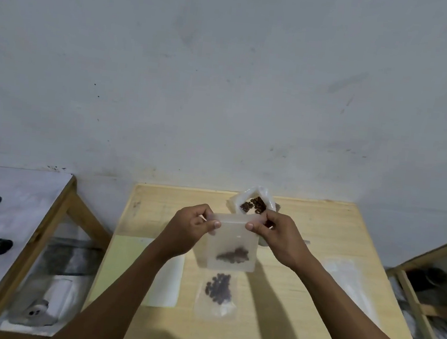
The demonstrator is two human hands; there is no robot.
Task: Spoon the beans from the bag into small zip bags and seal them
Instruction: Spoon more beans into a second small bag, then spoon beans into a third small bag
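We held a small zip bag (232, 243) up between our hands, above the pale wooden table (299, 301). It was a frosted, flat, roughly square pouch of thin plastic, hanging straight down from its top edge, with a dark clump of beans (234, 254) settled near its bottom. Our left hand (192, 228) pinched the top left corner, thumb in front and curled fingers behind; our right hand (274, 235) pinched the top right corner the same way, so the zip strip ran taut between the two thumbs. Whether the strip was already pressed closed we could not tell, as the view was soft there.

Just beyond the right hand, at its knuckles, stood the big bag (254, 203), a crumpled white plastic sack with its mouth rolled open and glossy brown beans showing inside. Below both hands, nearer our body, a second zip bag (217, 295) lay flat on the table, clear and wrinkled, with a loose oval patch of round dark beans in its upper half. Under the left wrist lay a pale, smooth sheet (166, 282), perhaps a stack of empty bags. Under the right forearm, a longer translucent plastic piece (348, 287) lay flat on the wood.
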